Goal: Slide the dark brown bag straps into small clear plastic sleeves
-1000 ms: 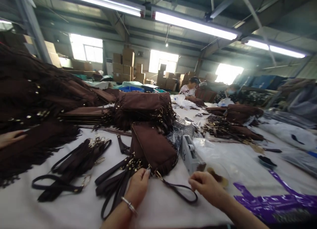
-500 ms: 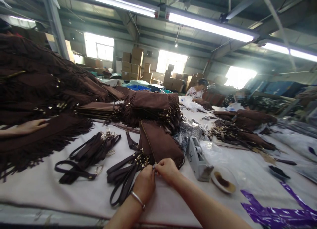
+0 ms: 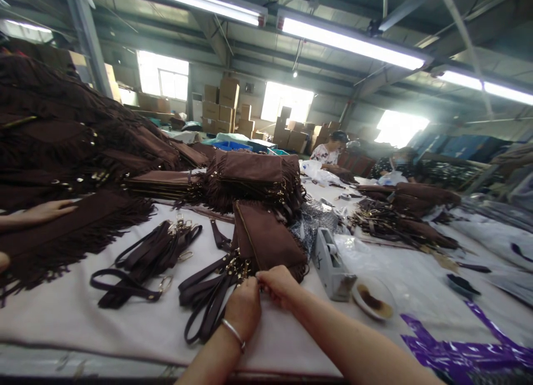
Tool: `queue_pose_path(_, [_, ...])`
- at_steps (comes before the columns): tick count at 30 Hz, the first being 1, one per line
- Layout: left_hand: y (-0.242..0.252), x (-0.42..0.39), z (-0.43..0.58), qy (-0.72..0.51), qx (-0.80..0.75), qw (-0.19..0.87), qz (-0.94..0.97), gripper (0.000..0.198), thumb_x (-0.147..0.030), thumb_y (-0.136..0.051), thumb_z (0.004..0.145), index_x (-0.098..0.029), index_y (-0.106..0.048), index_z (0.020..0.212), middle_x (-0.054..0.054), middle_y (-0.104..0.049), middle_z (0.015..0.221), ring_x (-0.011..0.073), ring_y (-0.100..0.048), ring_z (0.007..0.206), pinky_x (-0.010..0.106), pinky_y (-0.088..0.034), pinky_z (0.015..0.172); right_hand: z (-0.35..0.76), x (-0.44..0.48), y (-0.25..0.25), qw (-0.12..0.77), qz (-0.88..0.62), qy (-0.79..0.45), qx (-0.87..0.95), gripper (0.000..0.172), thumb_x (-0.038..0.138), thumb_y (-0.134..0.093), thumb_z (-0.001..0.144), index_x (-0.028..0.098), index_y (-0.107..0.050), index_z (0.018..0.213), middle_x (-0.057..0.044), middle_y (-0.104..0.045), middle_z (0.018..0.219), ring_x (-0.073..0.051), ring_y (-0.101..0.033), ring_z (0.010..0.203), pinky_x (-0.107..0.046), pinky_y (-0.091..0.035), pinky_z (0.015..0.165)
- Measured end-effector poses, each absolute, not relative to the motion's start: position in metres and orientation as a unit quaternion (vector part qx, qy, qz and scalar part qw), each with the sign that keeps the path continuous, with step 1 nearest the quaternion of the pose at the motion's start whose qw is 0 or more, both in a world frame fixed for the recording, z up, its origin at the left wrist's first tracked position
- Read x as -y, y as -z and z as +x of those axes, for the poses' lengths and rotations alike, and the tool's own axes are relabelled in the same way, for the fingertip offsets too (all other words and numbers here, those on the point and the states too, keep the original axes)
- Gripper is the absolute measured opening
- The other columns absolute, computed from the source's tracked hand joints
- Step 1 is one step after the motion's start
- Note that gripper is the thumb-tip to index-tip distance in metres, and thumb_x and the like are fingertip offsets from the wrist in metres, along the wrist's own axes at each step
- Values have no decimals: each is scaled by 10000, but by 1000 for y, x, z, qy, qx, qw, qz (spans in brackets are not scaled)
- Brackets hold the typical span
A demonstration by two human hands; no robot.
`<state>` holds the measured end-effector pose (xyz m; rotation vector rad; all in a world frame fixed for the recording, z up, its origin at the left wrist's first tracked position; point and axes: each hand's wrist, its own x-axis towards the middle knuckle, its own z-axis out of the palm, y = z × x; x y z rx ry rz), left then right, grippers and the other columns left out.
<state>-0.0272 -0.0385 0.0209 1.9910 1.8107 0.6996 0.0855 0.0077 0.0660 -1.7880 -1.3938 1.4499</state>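
Note:
My left hand (image 3: 244, 307), with a silver bangle on its wrist, and my right hand (image 3: 280, 285) meet at the near corner of a brown suede fringed pouch (image 3: 266, 240) lying on the white table (image 3: 83, 318). Both hands are closed in a pinch on small metal hardware at that corner; what exactly they grip is too small to make out. A bunch of dark brown wrist straps with gold clips (image 3: 208, 296) lies just left of my left hand.
More straps (image 3: 145, 260) lie further left. Stacks of fringed brown bags (image 3: 254, 176) rise behind and at the left (image 3: 62, 151). A grey tape dispenser (image 3: 331, 263) and a small dish (image 3: 372, 299) sit right. Another person's hand (image 3: 45, 211) rests on fringe at left. Co-workers sit far back.
My right hand came in from the right, off the strap loop, and joined my left hand at the pouch's corner. Since half a second ago both hands have barely shifted.

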Motion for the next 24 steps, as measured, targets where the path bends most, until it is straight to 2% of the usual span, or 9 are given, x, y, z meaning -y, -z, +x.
queue_pose_path(4, [-26, 39, -28, -257, -642, 188, 697, 261, -122, -297, 892, -157, -555, 871, 147, -663, 906, 229, -626, 855, 319, -386, 710, 91, -4, -66, 236, -625, -534, 519, 289, 292, -583, 753, 182, -501, 499, 64, -396, 344, -70, -302, 279, -211, -192, 298])
queue_pose_path(8, [-32, 40, -29, -279, -643, 216, 680, 261, -268, -331, 922, -185, -523, 765, 114, -647, 781, 211, -593, 714, 314, -337, 634, 106, 2, -65, 241, -597, -530, 552, 164, 179, -586, 709, 148, -616, 551, 65, -430, 370, -57, -316, 329, -195, -231, 351])
queue_pose_path(11, [-36, 38, -28, -301, -634, 249, 668, 257, -285, -356, 910, -200, -502, 717, 81, -616, 713, 189, -543, 652, 309, -304, 616, 111, 6, -63, 263, -607, -478, 578, 128, 123, -586, 660, 141, -679, 574, 55, -476, 387, -59, -345, 372, -198, -253, 399])
queue_pose_path(14, [-37, 35, -29, -331, -626, 293, 643, 243, -267, -394, 886, -205, -496, 675, 51, -577, 676, 174, -498, 636, 304, -300, 632, 110, 7, -61, 284, -623, -414, 601, 122, 116, -601, 613, 146, -707, 562, 21, -572, 447, -84, -446, 446, -208, -298, 455])
queue_pose_path(17, [-39, 34, -29, -367, -613, 364, 598, 218, -255, -461, 845, -200, -511, 640, 31, -551, 660, 164, -486, 656, 289, -319, 641, 107, 10, -60, 296, -629, -375, 613, 141, 141, -590, 622, 154, -724, 580, -13, -652, 529, -119, -542, 532, -215, -343, 504])
queue_pose_path(19, [-40, 35, -29, -389, -597, 436, 551, 211, -289, -494, 830, -196, -523, 642, 0, -501, 603, 144, -458, 596, 268, -319, 582, 106, 11, -60, 303, -627, -366, 618, 149, 154, -584, 636, 156, -730, 604, -28, -685, 580, -132, -580, 578, -215, -369, 532])
queue_pose_path(22, [-42, 39, -27, -407, -559, 564, 452, 225, -390, -484, 835, -202, -507, 712, -79, -336, 507, 91, -282, 418, 235, -220, 432, 106, 11, -57, 312, -618, -365, 622, 147, 172, -587, 650, 156, -732, 631, -40, -712, 638, -143, -616, 624, -214, -405, 574])
queue_pose_path(24, [-43, 42, -26, -416, -523, 638, 383, 242, -442, -503, 825, -207, -483, 768, -111, -272, 505, 61, -185, 382, 208, -153, 391, 105, 10, -54, 320, -614, -369, 620, 149, 191, -588, 664, 154, -732, 654, -43, -721, 661, -147, -630, 633, -215, -423, 588])
